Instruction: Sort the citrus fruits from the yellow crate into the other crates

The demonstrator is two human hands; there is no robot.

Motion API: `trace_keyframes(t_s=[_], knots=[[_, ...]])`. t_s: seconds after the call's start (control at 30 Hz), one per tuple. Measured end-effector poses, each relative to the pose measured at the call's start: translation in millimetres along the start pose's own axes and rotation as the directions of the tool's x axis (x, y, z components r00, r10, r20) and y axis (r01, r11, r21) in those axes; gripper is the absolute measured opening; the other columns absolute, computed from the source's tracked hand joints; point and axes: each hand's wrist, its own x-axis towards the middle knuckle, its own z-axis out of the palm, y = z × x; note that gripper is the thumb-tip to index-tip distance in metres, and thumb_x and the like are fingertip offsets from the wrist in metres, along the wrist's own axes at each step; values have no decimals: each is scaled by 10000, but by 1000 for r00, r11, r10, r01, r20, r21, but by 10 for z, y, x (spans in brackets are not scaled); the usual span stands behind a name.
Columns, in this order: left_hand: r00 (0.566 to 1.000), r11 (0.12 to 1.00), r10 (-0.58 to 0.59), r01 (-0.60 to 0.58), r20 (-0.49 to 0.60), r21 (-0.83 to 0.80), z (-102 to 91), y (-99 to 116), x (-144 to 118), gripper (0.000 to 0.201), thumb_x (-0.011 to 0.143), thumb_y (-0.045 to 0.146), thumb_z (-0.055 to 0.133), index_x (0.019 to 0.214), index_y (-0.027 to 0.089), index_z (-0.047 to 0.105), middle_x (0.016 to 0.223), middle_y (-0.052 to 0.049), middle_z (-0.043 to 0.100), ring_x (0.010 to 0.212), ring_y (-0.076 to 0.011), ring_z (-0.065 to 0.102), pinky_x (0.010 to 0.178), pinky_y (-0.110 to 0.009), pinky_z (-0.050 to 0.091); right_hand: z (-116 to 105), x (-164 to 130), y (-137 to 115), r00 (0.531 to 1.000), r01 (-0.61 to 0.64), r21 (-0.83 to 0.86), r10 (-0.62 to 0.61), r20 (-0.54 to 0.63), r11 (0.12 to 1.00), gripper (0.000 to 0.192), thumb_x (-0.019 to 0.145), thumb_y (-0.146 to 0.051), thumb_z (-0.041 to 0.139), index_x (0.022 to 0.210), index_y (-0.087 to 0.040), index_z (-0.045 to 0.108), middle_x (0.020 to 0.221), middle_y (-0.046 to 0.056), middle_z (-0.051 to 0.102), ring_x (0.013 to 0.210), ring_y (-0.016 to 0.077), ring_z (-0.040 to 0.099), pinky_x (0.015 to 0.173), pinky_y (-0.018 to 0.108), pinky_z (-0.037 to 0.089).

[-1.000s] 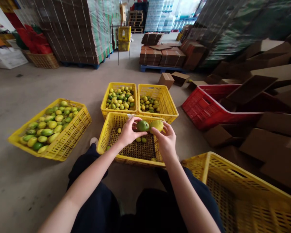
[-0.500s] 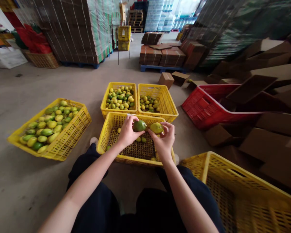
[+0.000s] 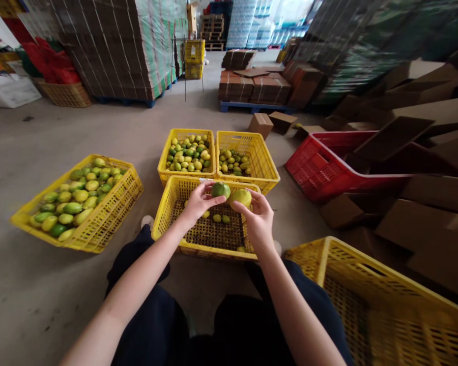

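Two fruits are up off the crate floor, one per hand. L hand (image 3: 196, 204) grips a green fruit (image 3: 221, 190) btwn thumb & fingers; R hand (image 3: 260, 217) has a yellow fruit (image 3: 240, 199) pinched the same way, thumb on the near side. Fruits are side by side, green on L, yellow on R; can't tell if they touch. Both are above the near yellow crate (image 3: 161, 216), which stands on the floor (image 3: 145, 124) in front of the person's legs w/ a few loose fruits (image 3: 217, 218) in the bottom.

Just behind it, 2 more yellow crates side by side: back L crate (image 3: 187, 176) w/ a lot of mixed green & yellow fruit, back R crate (image 3: 266, 161) w/ a smaller pile at its L side. Well off to the L, a tilted-looking yellow crate (image 3: 112, 213) is heaped w/ fruit. Lower R, part of a big yellow crate (image 3: 385, 277); above that, a red crate (image 3: 309, 165) next to brown cardboard boxes (image 3: 423, 218).
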Motion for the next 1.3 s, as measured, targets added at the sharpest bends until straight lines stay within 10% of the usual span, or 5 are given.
trace_keyframes(t_s=[0.5,0.7,1.1,1.3], knots=[[897,745,-381,441,224,-501,-11,97,-14,250,859,272,558,1006,98,662,942,-134,723,797,-205,706,726,-302,561,-20,60,-66,919,-394,394,352,176,831,277,702,-382,656,930,-227,647,778,0,685,660,185,661,595,329,569],[897,739,-421,424,132,-524,53,72,-20,271,878,378,575,859,115,635,705,-44,658,461,-79,541,427,-183,429,36,41,-49,886,-464,394,420,197,794,267,694,-464,705,755,-221,612,642,-22,638,512,118,575,406,211,422],[910,767,-405,392,91,-508,99,20,21,236,899,394,565,858,171,633,733,-6,644,581,-106,624,546,-207,528,76,27,53,887,-456,254,411,212,853,430,731,-675,588,729,-246,605,689,59,693,676,250,694,490,343,530],[902,703,-413,405,128,-585,94,1,-13,260,930,396,539,1011,179,657,933,-57,703,792,-160,684,664,-262,568,94,-7,-26,867,-498,364,441,231,787,282,611,-382,774,735,-217,583,655,-31,643,562,145,627,453,238,476]])
